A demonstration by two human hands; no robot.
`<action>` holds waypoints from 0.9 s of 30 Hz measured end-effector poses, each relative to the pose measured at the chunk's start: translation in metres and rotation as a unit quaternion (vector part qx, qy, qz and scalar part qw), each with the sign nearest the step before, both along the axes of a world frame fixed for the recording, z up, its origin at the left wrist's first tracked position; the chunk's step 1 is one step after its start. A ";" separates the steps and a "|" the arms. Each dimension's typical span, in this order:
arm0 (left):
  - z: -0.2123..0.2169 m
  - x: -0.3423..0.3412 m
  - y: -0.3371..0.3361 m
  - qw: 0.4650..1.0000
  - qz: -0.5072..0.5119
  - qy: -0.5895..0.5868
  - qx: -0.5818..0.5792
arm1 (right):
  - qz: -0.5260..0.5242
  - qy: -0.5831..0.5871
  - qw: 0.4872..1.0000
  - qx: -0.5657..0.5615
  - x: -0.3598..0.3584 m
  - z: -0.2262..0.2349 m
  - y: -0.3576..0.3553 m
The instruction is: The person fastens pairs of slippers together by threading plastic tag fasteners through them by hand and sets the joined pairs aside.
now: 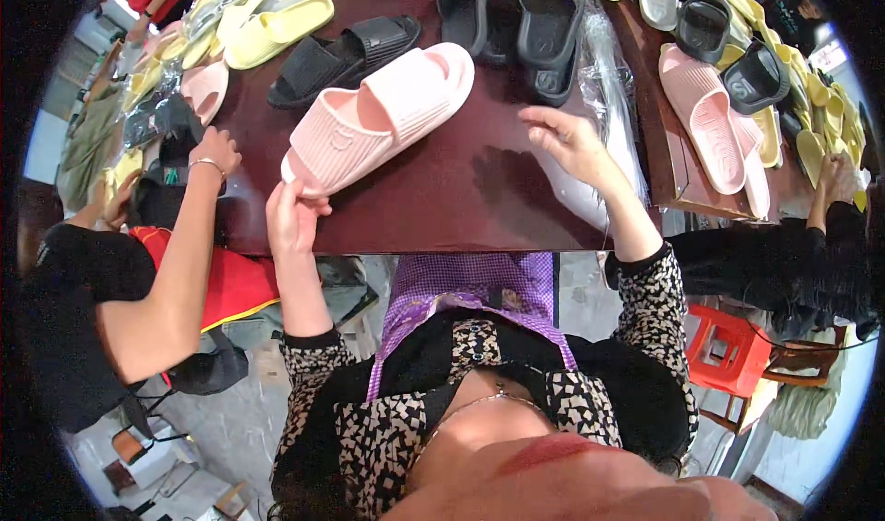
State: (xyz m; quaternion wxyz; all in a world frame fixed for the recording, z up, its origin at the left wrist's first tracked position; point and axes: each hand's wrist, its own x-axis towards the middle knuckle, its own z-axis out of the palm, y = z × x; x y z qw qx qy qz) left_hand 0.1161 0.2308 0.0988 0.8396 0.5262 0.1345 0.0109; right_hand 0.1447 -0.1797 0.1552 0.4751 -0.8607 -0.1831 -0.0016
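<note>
One pink slide sandal [378, 120] lies on the dark brown table [442, 198], toe end pointing away from me; I take it as my landmark. My left hand [293, 215] pinches its near heel edge between thumb and fingers, likely to steady or turn it. My right hand [567, 143] is well apart to the right of the sandal, fingers spread loose, resting on a clear plastic bag [604, 88] and closed on nothing I can make out. Beyond the sandal sit black slides [346, 55] and a darker grey pair [516, 14]; left of it, yellow slides [277, 23]. Further right lies another pink pair [714, 120]. A neighbour's arm with bracelet [198, 198] reaches in just left of the sandal, crowding that side.
</note>
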 end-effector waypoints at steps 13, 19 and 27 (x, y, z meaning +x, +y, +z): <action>-0.019 -0.063 -0.048 0.994 0.039 -0.076 0.067 | -0.242 -0.240 0.848 -0.405 0.142 0.022 0.014; -0.022 -0.098 -0.082 0.987 0.067 -0.099 0.112 | -0.308 -0.254 0.832 -0.386 0.164 0.027 0.020; -0.027 -0.123 -0.115 0.983 0.084 -0.122 0.112 | -0.335 -0.309 0.778 -0.431 0.182 0.014 0.009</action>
